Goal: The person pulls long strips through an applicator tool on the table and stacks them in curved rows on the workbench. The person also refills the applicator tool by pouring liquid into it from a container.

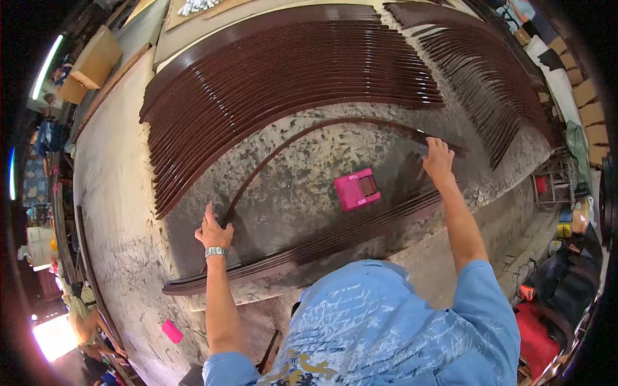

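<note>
A long, thin dark brown strip (277,149) arches across the stained tabletop between my hands. My left hand (211,230), with a metal watch at the wrist, is at the strip's left part. Its fingers are apart, and the thumb lies by the strip, perhaps touching it. Near the strip's right end, my right hand (439,157) has its fingers bent down over it; the underside of the grip is hidden. A pink plastic object (351,192) with a brown patch rests between my arms. Closer to me, a bundle of brown strips (309,248) lies along the table's front edge.
Rows of similar brown strips (290,64) cover the far side, with another group (486,77) at the right. A small pink piece (172,331) is at lower left. A cardboard box (96,58) stands at upper left, and a red seat (537,341) at lower right.
</note>
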The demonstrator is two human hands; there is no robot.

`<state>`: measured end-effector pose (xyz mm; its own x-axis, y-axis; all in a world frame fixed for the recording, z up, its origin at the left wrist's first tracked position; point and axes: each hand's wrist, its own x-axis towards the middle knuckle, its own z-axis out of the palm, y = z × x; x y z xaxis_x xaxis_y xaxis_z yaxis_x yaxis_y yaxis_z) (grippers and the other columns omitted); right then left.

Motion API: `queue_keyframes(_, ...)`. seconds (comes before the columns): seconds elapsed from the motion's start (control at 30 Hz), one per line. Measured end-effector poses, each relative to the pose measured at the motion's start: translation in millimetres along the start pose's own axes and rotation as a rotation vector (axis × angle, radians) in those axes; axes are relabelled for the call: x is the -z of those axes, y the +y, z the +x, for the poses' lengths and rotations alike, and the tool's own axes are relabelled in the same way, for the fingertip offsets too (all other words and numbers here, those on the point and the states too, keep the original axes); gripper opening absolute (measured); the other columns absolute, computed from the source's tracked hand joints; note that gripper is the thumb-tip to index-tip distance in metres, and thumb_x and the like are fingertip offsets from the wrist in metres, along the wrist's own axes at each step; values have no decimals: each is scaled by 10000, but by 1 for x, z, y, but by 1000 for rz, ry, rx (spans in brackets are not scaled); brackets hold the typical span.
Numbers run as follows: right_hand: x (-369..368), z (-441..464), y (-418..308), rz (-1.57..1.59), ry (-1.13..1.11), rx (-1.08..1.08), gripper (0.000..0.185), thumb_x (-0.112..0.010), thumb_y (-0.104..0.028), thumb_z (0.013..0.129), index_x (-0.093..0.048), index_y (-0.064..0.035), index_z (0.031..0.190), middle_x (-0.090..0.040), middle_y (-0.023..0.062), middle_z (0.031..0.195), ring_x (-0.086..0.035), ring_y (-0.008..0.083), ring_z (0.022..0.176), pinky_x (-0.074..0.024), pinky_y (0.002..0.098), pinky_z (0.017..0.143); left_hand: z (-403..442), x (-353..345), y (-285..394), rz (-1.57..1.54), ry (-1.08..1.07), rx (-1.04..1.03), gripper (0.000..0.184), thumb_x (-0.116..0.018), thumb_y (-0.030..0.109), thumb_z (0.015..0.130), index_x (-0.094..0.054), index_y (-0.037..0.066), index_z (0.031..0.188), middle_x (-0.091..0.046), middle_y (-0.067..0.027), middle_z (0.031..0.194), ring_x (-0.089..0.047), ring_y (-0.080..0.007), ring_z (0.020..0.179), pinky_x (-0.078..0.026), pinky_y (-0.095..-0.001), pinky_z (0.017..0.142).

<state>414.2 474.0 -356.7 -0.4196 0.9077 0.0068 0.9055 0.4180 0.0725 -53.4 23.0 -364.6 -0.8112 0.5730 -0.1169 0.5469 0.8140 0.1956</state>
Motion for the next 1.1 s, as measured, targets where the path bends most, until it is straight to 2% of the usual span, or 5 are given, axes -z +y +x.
queue_keyframes(0.17,-28,62,11,-198,54,110,533,-716,-103,793,-507,-151,1281,-550,88,1259,-521,292,1207,-417,567,949,22,-1,18,14,-128,-7,915,-707,127,722,-266,198,1520,-679,-9,1005,-650,-233,977,-298,-471,991)
queue_keyframes(0.4,-54,106,18,-38,108,266,249,-666,-60,757,-554,-118,972,-632,49,852,-644,300,863,-393,523,823,55,-4,18,58,-33,-22,879,-697,77,773,-240,184,1515,-714,-14,988,-693,-249,877,-330,-483,970)
queue_keyframes(0.8,-54,155,-3,94,234,324,221,-631,-9,749,-536,-125,910,-585,45,790,-615,279,822,-362,461,749,121,1,4,115,111,8,843,-714,49,800,-269,225,1494,-722,9,947,-704,-246,809,-361,-467,920)
queue_keyframes(0.9,-54,159,-6,114,132,271,201,-565,9,847,-579,-107,1011,-613,82,887,-604,313,905,-366,468,813,129,1,2,120,99,21,845,-723,61,801,-269,229,1493,-725,15,953,-703,-238,810,-357,-451,911)
queue_keyframes(1.1,-41,151,-7,96,40,216,302,-655,-64,837,-563,-122,1118,-611,68,1080,-574,282,1078,-382,475,899,131,0,9,134,99,29,837,-757,104,792,-308,223,1488,-714,9,1040,-692,-216,903,-353,-463,882)
